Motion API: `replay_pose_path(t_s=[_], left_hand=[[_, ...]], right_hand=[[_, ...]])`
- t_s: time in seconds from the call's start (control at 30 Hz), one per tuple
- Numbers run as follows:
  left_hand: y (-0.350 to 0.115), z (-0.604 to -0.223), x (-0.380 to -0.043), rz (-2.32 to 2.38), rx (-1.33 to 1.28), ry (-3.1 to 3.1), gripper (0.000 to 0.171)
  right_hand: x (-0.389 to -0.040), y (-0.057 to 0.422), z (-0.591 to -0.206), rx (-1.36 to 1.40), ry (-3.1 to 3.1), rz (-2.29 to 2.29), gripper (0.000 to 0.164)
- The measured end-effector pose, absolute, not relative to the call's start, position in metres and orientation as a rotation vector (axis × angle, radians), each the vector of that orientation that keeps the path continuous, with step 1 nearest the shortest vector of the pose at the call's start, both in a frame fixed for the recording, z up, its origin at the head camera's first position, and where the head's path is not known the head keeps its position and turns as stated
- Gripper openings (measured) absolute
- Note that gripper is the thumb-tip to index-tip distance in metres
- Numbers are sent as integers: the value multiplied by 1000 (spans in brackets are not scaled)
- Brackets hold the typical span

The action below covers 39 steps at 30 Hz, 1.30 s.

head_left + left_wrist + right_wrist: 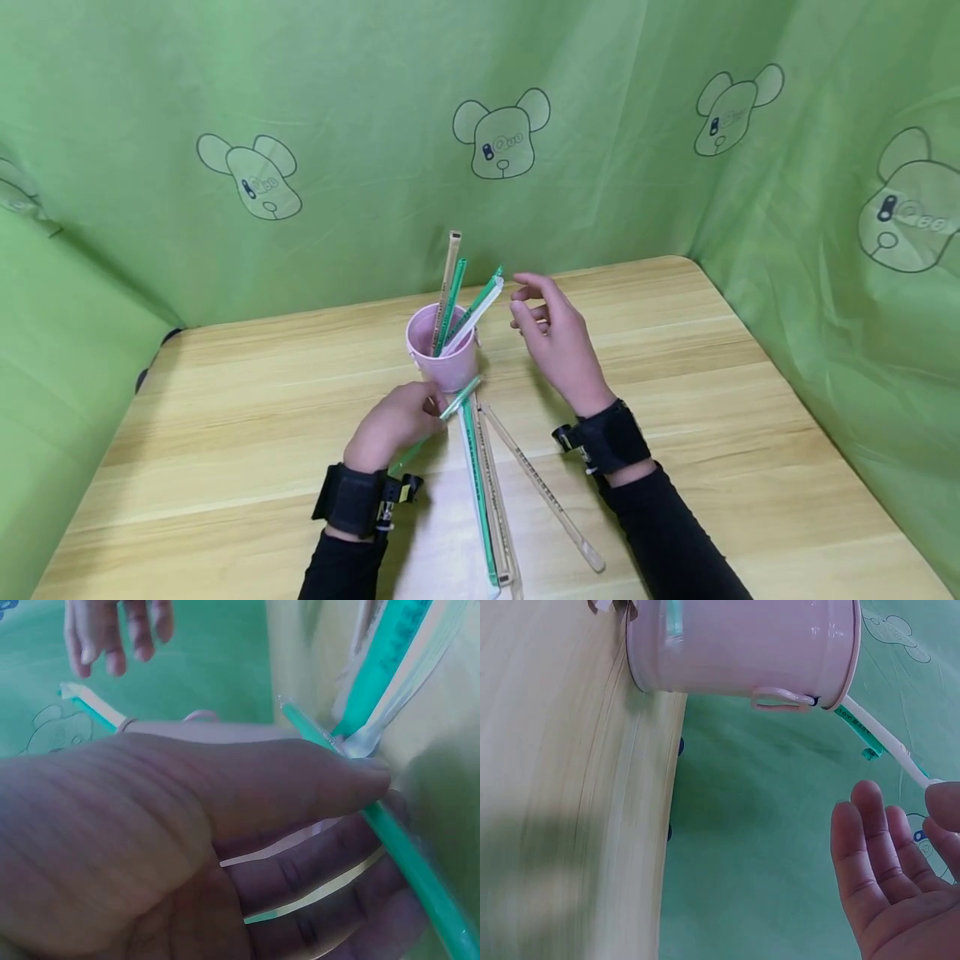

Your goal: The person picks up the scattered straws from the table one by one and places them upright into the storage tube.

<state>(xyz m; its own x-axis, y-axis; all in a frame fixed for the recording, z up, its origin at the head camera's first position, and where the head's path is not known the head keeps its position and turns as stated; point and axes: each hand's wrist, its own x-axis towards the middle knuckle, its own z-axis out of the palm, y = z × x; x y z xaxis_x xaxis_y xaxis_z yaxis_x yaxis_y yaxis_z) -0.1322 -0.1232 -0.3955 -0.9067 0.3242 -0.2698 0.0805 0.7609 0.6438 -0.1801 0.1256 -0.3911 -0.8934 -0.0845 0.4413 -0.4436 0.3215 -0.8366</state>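
Observation:
My left hand (pixel 393 423) pinches a thin green wrapped straw (pixel 412 859) between thumb and fingers, in front of a small pink bucket (pixel 452 373). The straw slants, its upper end near the bucket's base in the head view. Inside the bucket stand several wrapped straws: a brown one (pixel 451 267), green ones and a white one (pixel 480 308) leaning right. Beside those leaning tops, my right hand (pixel 562 346) is raised with fingers loosely bent and nothing in them. In the right wrist view its fingers (pixel 881 855) spread below the bucket's side handle (pixel 780 699).
Several wrapped straws, among them a green one (pixel 480 492), lie side by side on the wooden table (pixel 247 425) between my forearms. A separate brown straw (pixel 547 492) lies slanted to their right. Green cloth (pixel 375 125) with bear-head outlines encloses the table's back and sides.

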Motion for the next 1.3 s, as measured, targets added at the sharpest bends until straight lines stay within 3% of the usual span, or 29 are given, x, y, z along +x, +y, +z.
replay_pose_path(t_s=[1.0,1.3], left_hand=[[-168,-328,-116,1268,422,2737,13],[-157,-323,-114,1872,361,2846,18]], right_hand=[[-176,127,-395,489,-2382,1596,40],[-176,126,-396,479,-2398,1616,41]])
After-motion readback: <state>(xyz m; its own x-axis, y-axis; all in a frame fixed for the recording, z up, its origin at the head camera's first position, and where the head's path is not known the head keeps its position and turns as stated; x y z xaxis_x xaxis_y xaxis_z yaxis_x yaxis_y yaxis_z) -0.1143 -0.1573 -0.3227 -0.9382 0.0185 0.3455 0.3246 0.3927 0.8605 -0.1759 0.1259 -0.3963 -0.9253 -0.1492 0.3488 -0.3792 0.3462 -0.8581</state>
